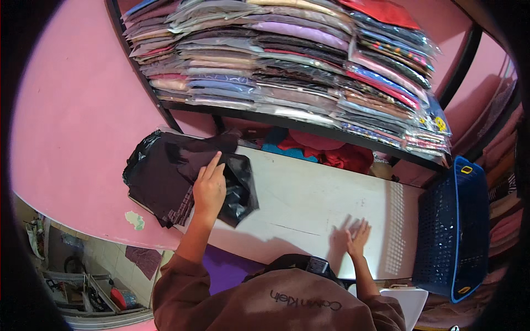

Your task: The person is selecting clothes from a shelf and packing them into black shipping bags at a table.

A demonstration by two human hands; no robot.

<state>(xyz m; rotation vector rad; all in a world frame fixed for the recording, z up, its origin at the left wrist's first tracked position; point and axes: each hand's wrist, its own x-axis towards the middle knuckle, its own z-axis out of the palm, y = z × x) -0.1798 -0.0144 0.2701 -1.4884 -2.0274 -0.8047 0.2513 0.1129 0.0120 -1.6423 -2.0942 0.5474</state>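
Observation:
My left hand point(210, 187) rests at the right side of a stack of dark folded garments point(165, 169), over the edge of a black plastic bag point(242, 190); its fingers are spread and point away from me. Whether it presses on the cloth or hovers just above cannot be told. More black plastic point(143, 149) shows at the stack's far left edge. My right hand point(359, 239) is over the right part of the white table point(298, 198), fingers apart, holding nothing, its shadow beside it.
Behind the table, a black-framed shelf point(290, 120) holds rows of clothes in clear plastic bags point(298, 74). Red and blue cloth point(335, 157) lies beneath it. A blue perforated basket point(439, 223) stands at the table's right end. A pink wall point(83, 107) borders the left side.

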